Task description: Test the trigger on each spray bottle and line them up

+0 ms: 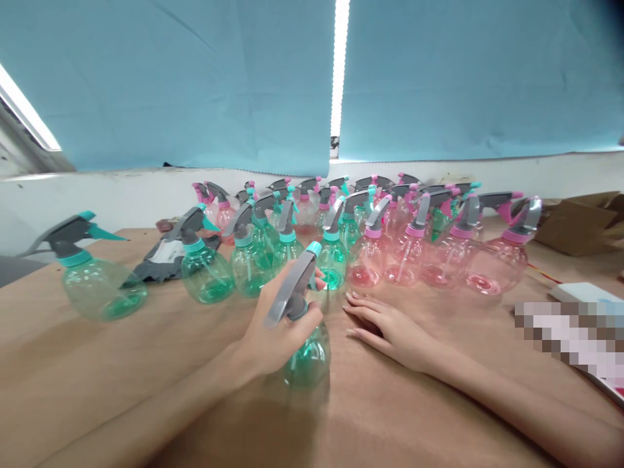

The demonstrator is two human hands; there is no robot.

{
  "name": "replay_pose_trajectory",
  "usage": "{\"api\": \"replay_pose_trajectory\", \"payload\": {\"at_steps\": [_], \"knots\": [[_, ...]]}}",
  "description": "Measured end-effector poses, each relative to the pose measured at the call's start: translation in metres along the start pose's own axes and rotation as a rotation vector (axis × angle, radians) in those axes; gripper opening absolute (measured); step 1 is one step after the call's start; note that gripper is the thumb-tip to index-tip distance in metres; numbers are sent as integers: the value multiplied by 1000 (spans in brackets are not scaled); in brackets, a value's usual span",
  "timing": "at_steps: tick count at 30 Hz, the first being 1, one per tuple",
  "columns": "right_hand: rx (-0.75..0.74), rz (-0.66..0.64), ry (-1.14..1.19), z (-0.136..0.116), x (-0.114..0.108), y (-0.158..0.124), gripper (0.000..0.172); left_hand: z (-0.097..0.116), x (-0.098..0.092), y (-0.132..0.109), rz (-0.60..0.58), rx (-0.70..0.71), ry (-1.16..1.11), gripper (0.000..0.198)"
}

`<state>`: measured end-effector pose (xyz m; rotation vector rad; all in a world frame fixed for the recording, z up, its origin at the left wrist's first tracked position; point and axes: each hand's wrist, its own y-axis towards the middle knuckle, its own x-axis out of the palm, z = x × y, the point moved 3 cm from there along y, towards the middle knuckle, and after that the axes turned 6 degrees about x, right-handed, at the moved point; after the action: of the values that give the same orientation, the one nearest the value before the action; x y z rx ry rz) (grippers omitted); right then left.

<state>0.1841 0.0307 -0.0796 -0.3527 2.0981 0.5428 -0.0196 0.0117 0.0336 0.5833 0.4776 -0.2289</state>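
Note:
My left hand (280, 325) is wrapped round the neck of a green spray bottle (308, 357) with a grey trigger head and turquoise nozzle tip. The bottle is upright near the middle of the table, its nozzle facing away from me. To its right, my right hand (390, 328) lies flat on the wood, fingers stretched out and holding nothing. Just beyond both hands stand several green spray bottles (253, 266) on the left and several pink spray bottles (404, 260) on the right. A lone green spray bottle (102, 286) stands at the far left.
The brown wooden table (205, 396) reaches back to a white wall. Dark cloth or plastic (160, 257) lies behind the left bottles. At right are a cardboard box (578, 221) and a white object (585, 294) beside a blurred-out patch. Blue sheets (205, 84) hang behind.

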Motion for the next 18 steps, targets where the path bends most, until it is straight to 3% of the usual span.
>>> {"api": "replay_pose_trajectory", "payload": {"at_steps": [9, 12, 18], "knots": [[2, -30, -27, -1, 0, 1, 50, 0, -1, 0, -27, -2, -40, 21], [-1, -24, -23, -1, 0, 1, 49, -1, 0, 1, -62, 7, 0, 33], [-11, 5, -4, 0, 0, 0, 48, -9, 0, -3, -2, 13, 32, 52]]}}
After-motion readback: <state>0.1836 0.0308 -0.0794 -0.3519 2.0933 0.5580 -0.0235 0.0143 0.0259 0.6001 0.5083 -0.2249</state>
